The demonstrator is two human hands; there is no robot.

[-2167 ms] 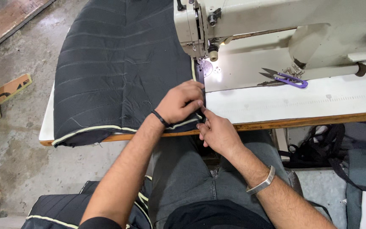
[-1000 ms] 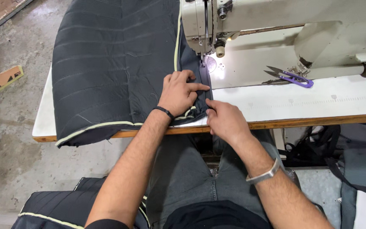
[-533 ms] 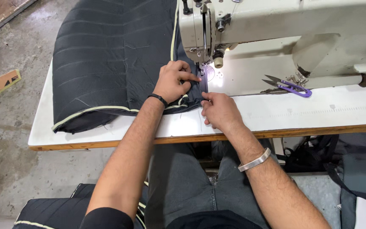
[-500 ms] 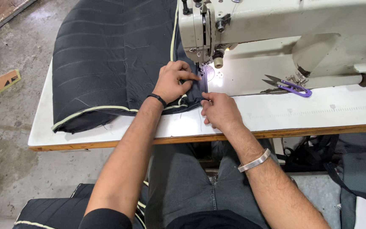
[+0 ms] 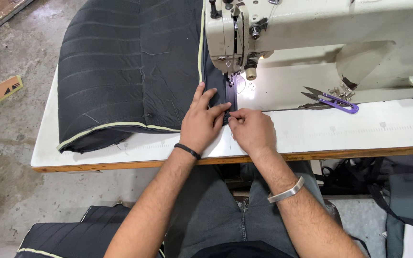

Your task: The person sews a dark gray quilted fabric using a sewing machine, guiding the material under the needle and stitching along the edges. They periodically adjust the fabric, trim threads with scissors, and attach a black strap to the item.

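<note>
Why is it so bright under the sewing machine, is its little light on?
On. A white glow falls on the sewing machine bed right beside the needle, brighter than the rest of the table. The lamp itself is hidden.

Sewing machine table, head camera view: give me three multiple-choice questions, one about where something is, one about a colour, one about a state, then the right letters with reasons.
1. Where do the thread snips lie?
A. on the machine bed, right of the needle
B. on the floor
C. on the quilted fabric

2. What colour is the piping on the black quilted fabric?
A. red
B. pale yellow-green
C. blue

3. What is the left hand doing?
A. hanging off the table
B. holding the snips
C. pressing flat on the fabric beside the needle

Answers: 1 A, the purple-handled snips rest on the sewing machine bed. 2 B, a pale line edges the fabric. 3 C, its fingers spread on the cloth, with the right hand pinching the seam alongside.
</note>
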